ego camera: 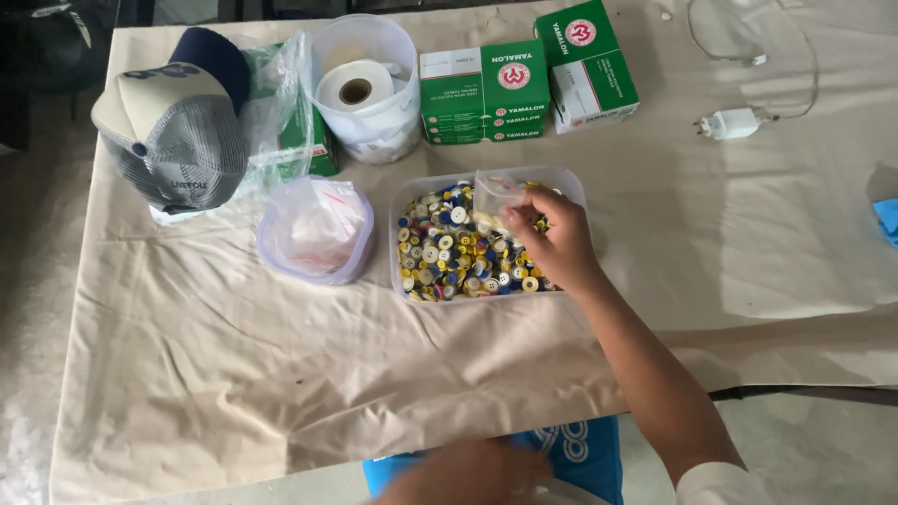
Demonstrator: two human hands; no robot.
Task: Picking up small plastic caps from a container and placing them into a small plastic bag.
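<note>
Right hand (552, 238), centre of the frame: fingers (524, 217) pinch a small clear plastic bag (498, 192), held just above the buttons. Forearm runs down to the lower right; white sleeve at the bottom edge.

Beneath the hand: clear plastic tub (412, 187), filled with mixed buttons (444, 252) in yellow, blue and white.

Left hand (468, 472), bottom centre: blurred, low over a blue cloth (585, 449) at the table's near edge; cannot tell whether its fingers are closed or spread.

Left of the tub: round clear container (316, 229) holding small bags, just beside it.

Upper left: grey and cream cap (173, 131), touching a crumpled plastic bag (276, 103).

Upper centre: clear jar (365, 79) with a roll of white tape (355, 89) inside.

Upper right of centre: two green and white boxes (482, 93), (587, 64), side by side.

Far upper right: white charger with cable (734, 122).

All rest on a beige cloth-covered table (234, 374).
</note>
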